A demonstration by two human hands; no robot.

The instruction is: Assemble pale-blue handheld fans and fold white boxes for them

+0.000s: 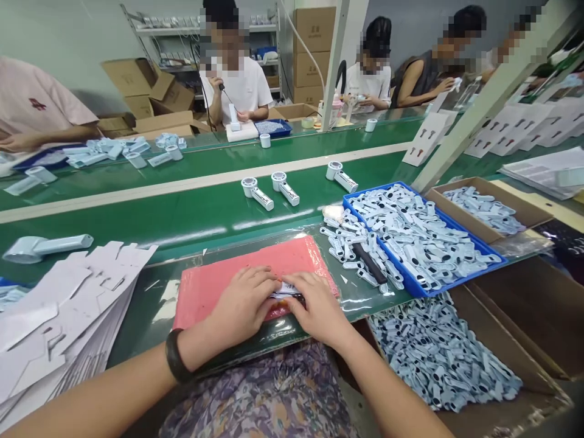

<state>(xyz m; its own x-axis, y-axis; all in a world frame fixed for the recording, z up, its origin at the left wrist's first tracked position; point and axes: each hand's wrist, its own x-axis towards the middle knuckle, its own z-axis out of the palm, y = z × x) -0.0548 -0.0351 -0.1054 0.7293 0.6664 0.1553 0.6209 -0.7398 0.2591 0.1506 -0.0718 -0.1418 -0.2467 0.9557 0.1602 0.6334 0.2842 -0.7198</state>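
Observation:
A pale plastic piece with dark markings [288, 291] lies low on the red mat [205, 292], mostly covered by my fingers. My left hand [244, 301] presses on its left end with bent fingers. From the other side, my right hand [317, 304] closes on its right end, thumb at the near edge. Both hands nearly meet over the piece, so its full shape is hidden. Right of the mat lie loose pale blue small plastic parts [340, 246] with a black tool handle [368, 263] across them.
A blue tray [410, 292] and a cardboard box [542, 383] hold many small parts. Flattened white cartons [91, 292] are stacked at left. Several handheld fan bodies, including one fan body [286, 187], lie on the green conveyor [196, 213]. People work across it; a metal post [479, 115] slants at right.

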